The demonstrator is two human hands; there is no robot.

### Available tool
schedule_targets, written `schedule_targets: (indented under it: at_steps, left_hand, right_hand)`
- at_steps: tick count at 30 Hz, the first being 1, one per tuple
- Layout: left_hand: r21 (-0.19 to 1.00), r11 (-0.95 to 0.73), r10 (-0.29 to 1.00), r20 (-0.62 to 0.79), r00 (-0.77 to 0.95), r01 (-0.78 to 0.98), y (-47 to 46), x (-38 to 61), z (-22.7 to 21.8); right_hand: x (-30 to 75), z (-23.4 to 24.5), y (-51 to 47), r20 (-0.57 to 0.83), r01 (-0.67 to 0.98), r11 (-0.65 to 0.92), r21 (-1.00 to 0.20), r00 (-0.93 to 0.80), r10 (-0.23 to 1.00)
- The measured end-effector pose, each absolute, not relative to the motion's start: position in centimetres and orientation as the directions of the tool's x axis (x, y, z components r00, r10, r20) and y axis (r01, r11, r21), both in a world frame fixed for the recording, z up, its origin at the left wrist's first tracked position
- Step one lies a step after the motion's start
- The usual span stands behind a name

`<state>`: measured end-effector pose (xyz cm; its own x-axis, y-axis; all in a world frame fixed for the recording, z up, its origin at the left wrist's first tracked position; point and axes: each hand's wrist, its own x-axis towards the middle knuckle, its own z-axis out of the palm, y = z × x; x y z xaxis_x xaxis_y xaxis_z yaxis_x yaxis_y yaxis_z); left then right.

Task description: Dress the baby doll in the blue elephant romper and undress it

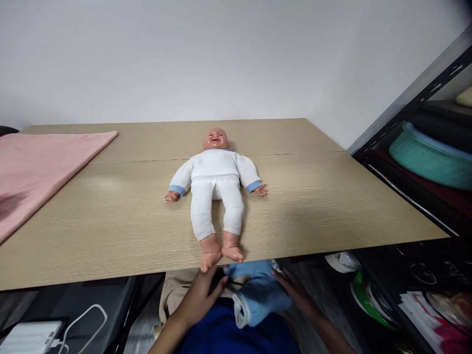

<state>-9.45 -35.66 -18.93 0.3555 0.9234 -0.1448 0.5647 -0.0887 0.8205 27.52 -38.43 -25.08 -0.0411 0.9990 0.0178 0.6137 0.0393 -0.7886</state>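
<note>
A baby doll (217, 192) in a white suit with blue cuffs lies on its back on the wooden table (332, 206), feet at the near edge. Below that edge, on my lap, lies a light blue cloth garment (258, 295). My left hand (201, 297) rests at the cloth's left end, fingers stretched toward it, just under the doll's feet. My right hand (293, 290) lies along the cloth's right side, fingers extended and touching it. Neither hand clearly grips the cloth.
A pink cloth (40, 167) covers the table's left part. A dark metal shelf (424, 147) at the right holds a teal round object (431, 157) and other items lower down. A white box with a cable (33, 337) sits at the lower left.
</note>
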Motion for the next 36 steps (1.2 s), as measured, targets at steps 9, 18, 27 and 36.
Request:
schedule_targets:
  at_steps: [9,18,27,36]
  left_hand:
    - [0.793,-0.246,0.884,-0.052,0.464,0.557,-36.3,-9.1,-15.1]
    - [0.503,-0.399,0.792,0.61,0.012,0.766,-37.0,-10.9,-10.7]
    - [0.463,-0.303,0.898,0.432,0.086,0.833,-30.7,-8.9,-9.6]
    - [0.393,-0.244,0.915,0.396,0.077,0.886,-27.5,-8.2,-8.7]
  right_hand:
    - [26.2,-16.2,-39.6,-0.138,0.649,-0.078,-0.757,-0.042,0.989]
    - [25.6,-4.4,-38.2,-0.177,0.652,0.138,-0.746,-0.394,0.902]
    - [24.4,-4.8,-37.5,-0.108,0.662,0.215,-0.718,-0.411,0.905]
    - [22.9,-3.6,-35.8,0.014,0.626,0.414,-0.66,-0.541,0.841]
